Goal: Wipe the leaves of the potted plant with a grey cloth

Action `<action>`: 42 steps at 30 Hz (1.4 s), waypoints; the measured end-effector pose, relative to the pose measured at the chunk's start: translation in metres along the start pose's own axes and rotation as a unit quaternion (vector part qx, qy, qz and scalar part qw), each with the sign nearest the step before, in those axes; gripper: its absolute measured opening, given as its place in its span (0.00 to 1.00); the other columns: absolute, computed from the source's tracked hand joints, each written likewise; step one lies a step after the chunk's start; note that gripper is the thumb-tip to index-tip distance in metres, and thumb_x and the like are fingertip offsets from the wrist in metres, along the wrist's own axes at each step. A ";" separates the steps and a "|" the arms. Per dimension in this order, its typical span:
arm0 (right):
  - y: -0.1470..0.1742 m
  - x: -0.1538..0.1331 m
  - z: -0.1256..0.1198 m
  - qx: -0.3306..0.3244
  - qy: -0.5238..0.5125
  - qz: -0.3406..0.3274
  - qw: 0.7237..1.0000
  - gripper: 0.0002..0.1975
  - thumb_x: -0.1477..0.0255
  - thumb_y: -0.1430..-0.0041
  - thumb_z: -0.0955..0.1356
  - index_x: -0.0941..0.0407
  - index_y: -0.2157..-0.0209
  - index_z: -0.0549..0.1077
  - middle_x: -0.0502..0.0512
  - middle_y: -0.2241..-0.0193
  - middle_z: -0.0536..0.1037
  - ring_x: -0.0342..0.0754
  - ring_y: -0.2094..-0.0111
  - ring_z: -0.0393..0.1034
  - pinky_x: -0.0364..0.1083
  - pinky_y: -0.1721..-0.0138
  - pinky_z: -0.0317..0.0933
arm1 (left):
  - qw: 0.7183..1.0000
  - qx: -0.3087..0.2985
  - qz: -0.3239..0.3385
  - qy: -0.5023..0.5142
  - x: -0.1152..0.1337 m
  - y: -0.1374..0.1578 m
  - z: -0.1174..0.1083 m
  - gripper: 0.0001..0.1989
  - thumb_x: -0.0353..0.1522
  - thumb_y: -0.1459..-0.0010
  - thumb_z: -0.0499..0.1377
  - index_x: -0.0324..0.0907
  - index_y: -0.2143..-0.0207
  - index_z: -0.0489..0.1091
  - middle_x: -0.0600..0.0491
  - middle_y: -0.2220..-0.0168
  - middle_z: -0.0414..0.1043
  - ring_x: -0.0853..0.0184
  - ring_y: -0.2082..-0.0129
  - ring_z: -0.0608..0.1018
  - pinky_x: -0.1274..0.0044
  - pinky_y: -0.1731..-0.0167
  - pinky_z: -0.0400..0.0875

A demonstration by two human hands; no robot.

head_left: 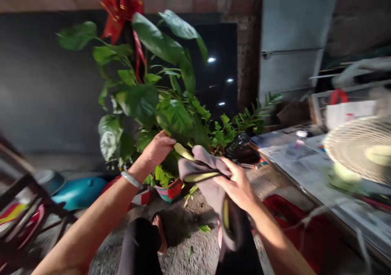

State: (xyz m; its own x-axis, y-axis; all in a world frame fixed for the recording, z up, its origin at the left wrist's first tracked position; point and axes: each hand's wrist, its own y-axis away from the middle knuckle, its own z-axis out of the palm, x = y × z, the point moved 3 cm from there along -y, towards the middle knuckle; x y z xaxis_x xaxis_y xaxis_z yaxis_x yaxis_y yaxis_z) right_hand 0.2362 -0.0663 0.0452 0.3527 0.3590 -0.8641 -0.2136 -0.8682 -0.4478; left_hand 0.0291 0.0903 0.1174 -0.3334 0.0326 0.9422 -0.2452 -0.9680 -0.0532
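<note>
A tall potted plant (152,100) with broad green leaves stands in front of me, a red ribbon bow (120,4) at its top. My left hand (159,148), a bangle on its wrist, grips a leaf stem low in the foliage. My right hand (236,183) holds a grey cloth (210,177) that is folded around a yellowish leaf (200,176). The plant's pot (169,190), striped red and teal, sits on the gritty floor beyond my bare feet.
A table (308,165) covered in newspaper runs along the right, with a plastic bottle (297,142) and a cream fan grille (359,149). A smaller fern (244,122) stands behind. A teal object (77,191) and a dark rack (21,210) lie left. Cut leaf scraps litter the floor.
</note>
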 end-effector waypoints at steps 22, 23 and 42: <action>-0.065 -0.028 0.017 0.154 0.060 -0.107 0.980 0.22 0.64 0.43 0.71 0.55 0.48 0.76 0.60 0.58 0.85 0.57 0.59 0.79 0.56 0.53 0.75 | 0.995 0.100 0.004 -0.004 -0.037 -0.015 -0.005 0.06 0.27 0.40 0.63 0.41 0.71 0.72 0.56 0.77 0.75 0.69 0.78 0.75 0.73 0.67 0.81; -0.059 -0.014 0.031 0.086 0.078 -0.077 0.990 0.20 0.67 0.43 0.70 0.53 0.48 0.77 0.59 0.58 0.86 0.57 0.60 0.80 0.56 0.54 0.76 | 0.994 0.105 0.006 -0.006 -0.038 -0.015 -0.010 0.07 0.28 0.41 0.64 0.41 0.72 0.71 0.57 0.78 0.73 0.70 0.80 0.73 0.74 0.68 0.80; -0.092 0.055 0.032 0.049 0.134 0.110 0.984 0.13 0.80 0.48 0.71 0.55 0.60 0.78 0.58 0.63 0.85 0.57 0.60 0.79 0.54 0.55 0.73 | 0.995 0.077 0.064 -0.010 -0.044 -0.009 -0.038 0.10 0.34 0.47 0.70 0.41 0.71 0.71 0.53 0.72 0.79 0.62 0.69 0.82 0.65 0.60 0.84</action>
State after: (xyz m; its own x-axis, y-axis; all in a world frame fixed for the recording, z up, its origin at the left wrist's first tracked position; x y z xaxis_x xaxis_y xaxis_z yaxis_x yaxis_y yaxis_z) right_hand 0.2463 0.0445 0.0313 0.5127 0.0508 -0.8571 -0.3933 -0.8734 -0.2871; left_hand 0.0112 0.1066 0.0642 -0.3342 -0.0978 0.9374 -0.0595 -0.9904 -0.1245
